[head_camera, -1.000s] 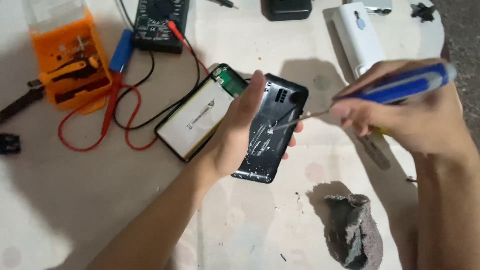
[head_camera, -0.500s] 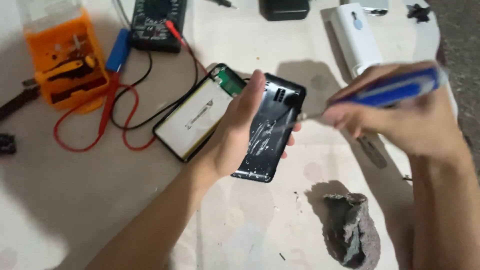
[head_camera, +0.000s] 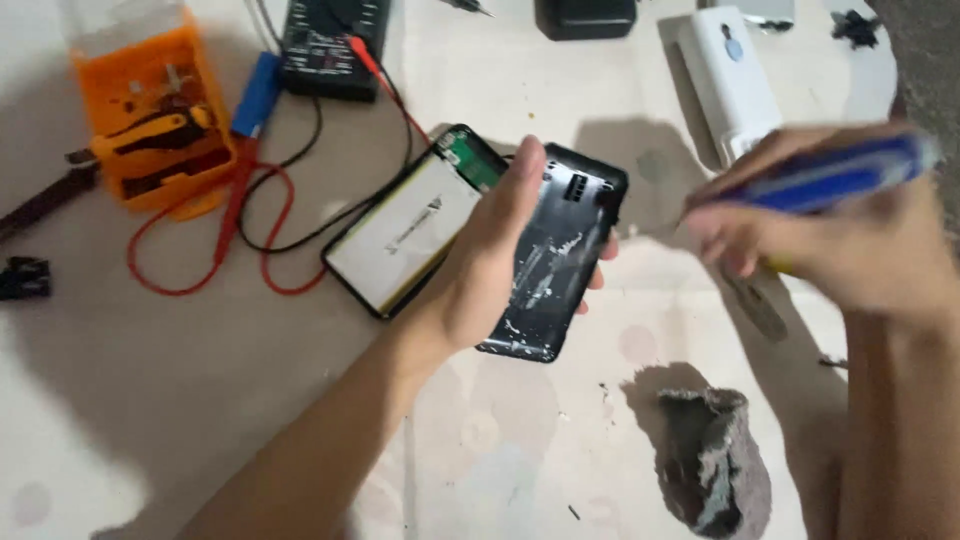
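Hands work over a pale surface (head_camera: 200, 400): left hand (head_camera: 490, 260) wraps the black back cover (head_camera: 555, 260), tilting its glue-streaked inside up toward the right hand (head_camera: 840, 250), which is closed round a blue screwdriver (head_camera: 820, 175), blurred, tip aimed at the cover's edge, likely for scraping. Beside the cover lies the opened phone (head_camera: 405, 230), battery up, touching the surface. Around it: an orange tool case (head_camera: 150, 100), a meter (head_camera: 330, 45) with red and black leads (head_camera: 250, 250), a white box (head_camera: 730, 80) and a grey rag (head_camera: 710, 455), kept within reach. Little of the room shows
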